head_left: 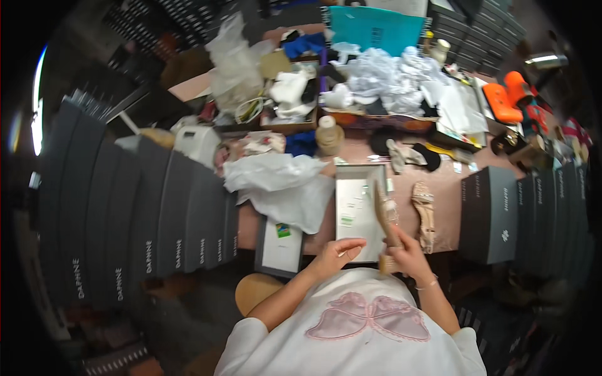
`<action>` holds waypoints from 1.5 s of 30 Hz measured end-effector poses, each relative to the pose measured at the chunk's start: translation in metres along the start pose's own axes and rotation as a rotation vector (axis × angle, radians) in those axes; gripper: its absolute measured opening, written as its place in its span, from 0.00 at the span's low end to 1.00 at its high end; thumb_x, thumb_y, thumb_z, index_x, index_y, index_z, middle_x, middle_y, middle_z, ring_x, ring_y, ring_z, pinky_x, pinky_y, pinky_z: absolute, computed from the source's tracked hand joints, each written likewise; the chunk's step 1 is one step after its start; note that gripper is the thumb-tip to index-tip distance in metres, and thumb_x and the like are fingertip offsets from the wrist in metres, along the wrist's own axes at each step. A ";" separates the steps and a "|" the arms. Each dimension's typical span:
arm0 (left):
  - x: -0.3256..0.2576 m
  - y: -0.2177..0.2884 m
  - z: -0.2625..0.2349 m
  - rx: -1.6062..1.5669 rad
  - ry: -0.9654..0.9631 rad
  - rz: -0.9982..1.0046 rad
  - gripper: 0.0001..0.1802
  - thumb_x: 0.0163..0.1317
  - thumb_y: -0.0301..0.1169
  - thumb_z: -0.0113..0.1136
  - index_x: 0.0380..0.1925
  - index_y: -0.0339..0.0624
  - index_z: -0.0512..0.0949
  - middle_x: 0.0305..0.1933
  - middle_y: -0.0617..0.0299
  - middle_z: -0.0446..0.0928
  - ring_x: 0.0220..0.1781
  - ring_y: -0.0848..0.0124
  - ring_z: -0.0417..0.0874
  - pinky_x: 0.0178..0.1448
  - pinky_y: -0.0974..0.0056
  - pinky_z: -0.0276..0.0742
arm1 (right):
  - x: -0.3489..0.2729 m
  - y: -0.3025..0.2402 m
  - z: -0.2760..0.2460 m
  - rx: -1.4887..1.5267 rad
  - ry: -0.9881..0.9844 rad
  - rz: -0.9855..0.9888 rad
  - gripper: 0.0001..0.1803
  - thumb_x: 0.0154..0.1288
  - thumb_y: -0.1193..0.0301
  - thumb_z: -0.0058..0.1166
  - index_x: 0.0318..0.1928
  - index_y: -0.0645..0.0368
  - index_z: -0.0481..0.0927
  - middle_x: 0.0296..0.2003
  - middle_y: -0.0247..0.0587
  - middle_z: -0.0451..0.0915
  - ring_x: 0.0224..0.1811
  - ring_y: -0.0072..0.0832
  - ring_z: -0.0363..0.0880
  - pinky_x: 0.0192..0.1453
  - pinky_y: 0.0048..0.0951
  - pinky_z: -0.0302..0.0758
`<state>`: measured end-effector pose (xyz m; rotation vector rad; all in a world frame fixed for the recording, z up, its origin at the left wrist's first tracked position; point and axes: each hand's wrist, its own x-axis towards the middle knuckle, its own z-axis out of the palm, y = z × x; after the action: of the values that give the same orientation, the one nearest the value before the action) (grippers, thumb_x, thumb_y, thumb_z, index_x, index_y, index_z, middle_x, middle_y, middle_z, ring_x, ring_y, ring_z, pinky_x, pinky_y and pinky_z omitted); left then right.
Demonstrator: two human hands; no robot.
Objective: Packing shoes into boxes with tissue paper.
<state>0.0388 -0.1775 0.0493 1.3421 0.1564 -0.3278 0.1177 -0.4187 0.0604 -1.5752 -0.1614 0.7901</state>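
Observation:
My right hand (pixel 409 255) grips a tan sandal (pixel 380 207), held on edge with its toe pointing away from me. My left hand (pixel 337 257) is to the left of it, fingers stretched out and thumb a little apart, over the near edge of an open grey shoebox with a white inside (pixel 351 188). Its matching-looking beige sandal (pixel 424 213), with a decorated strap, lies on the pink tabletop (pixel 445 225) to the right. Left of the box is a grey-rimmed white lid or tray (pixel 280 254) with a green and yellow sticker, partly under crumpled white tissue paper (pixel 295 194).
Stacked dark shoeboxes (pixel 157 219) line the left, with more shoeboxes (pixel 489 213) at right. Behind the work area stand a bottle (pixel 328 135), cloths (pixel 404 153), a yellow-handled brush (pixel 448 152) and trays of crumpled paper (pixel 376 75). An orange tool (pixel 501 103) sits at far right.

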 end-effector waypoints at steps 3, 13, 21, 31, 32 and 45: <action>-0.022 0.001 -0.065 0.530 0.526 0.172 0.14 0.64 0.26 0.58 0.49 0.34 0.77 0.46 0.55 0.80 0.44 0.69 0.81 0.50 0.66 0.76 | -0.022 0.005 -0.011 0.559 -0.019 0.112 0.27 0.60 0.72 0.45 0.62 0.63 0.67 0.42 0.42 0.77 0.39 0.24 0.79 0.45 0.26 0.79; -0.012 0.051 -0.155 1.467 0.798 0.169 0.41 0.48 0.29 0.69 0.64 0.41 0.62 0.63 0.46 0.63 0.67 0.49 0.61 0.69 0.48 0.57 | -0.029 -0.013 0.020 0.566 0.028 0.080 0.27 0.59 0.75 0.48 0.61 0.65 0.67 0.43 0.42 0.76 0.41 0.24 0.78 0.48 0.27 0.78; 0.037 0.040 -0.226 1.583 0.642 0.250 0.32 0.56 0.29 0.60 0.63 0.51 0.66 0.63 0.44 0.66 0.64 0.50 0.67 0.64 0.45 0.64 | -0.038 -0.005 0.023 0.582 0.093 0.148 0.29 0.57 0.73 0.51 0.60 0.64 0.67 0.41 0.42 0.76 0.38 0.25 0.78 0.45 0.27 0.79; 0.064 0.077 -0.177 0.377 0.410 0.105 0.17 0.68 0.41 0.54 0.39 0.35 0.79 0.30 0.64 0.80 0.31 0.77 0.78 0.33 0.68 0.74 | 0.010 -0.118 0.050 0.087 -0.409 -0.232 0.33 0.61 0.68 0.56 0.66 0.66 0.65 0.50 0.43 0.77 0.49 0.25 0.75 0.54 0.30 0.74; 0.063 0.080 -0.163 0.485 0.430 -0.172 0.18 0.68 0.43 0.55 0.41 0.37 0.79 0.33 0.63 0.81 0.31 0.76 0.80 0.34 0.69 0.76 | 0.029 -0.123 0.062 0.046 -0.362 -0.201 0.32 0.62 0.69 0.53 0.66 0.65 0.64 0.49 0.42 0.76 0.50 0.22 0.74 0.54 0.26 0.73; -0.069 -0.079 -0.034 0.355 0.821 0.033 0.43 0.58 0.22 0.62 0.71 0.42 0.51 0.69 0.49 0.59 0.63 0.61 0.69 0.53 0.59 0.78 | 0.133 -0.037 0.078 -0.073 -0.288 0.200 0.29 0.63 0.67 0.50 0.65 0.58 0.68 0.39 0.37 0.78 0.28 0.18 0.75 0.23 0.20 0.72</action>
<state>-0.0486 -0.1497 -0.0109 1.7681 0.7872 0.2569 0.1859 -0.2761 0.0461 -1.5553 -0.2462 1.1800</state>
